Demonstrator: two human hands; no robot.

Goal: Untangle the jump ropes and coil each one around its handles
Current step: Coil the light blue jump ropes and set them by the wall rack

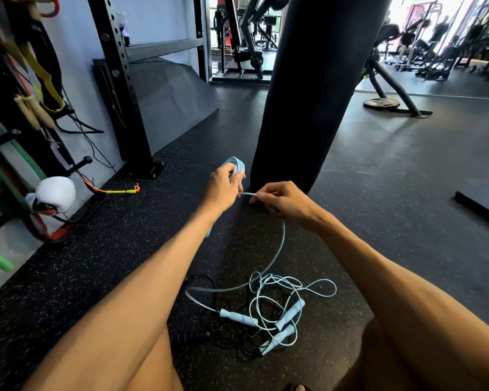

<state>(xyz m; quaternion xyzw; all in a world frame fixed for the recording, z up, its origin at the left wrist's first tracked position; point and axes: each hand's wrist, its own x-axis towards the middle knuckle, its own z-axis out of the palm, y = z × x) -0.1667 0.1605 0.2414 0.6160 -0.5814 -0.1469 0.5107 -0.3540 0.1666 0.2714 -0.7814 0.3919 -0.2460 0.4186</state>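
Pale-blue jump rope (239,165) sits part-coiled in the gripping left hand (223,190) at 12 o'clock. The right hand (285,201) pinches its strand taut, probably for another wrap. The tail trails to the tangled heap of ropes (289,309) on the floor at 6 o'clock.

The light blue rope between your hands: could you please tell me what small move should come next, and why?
Probably wind one more turn: the left hand grips a light blue coil, the right hand pinches the rope beside it, and it trails down to the tangled pile on the floor, so rope is left to wind.
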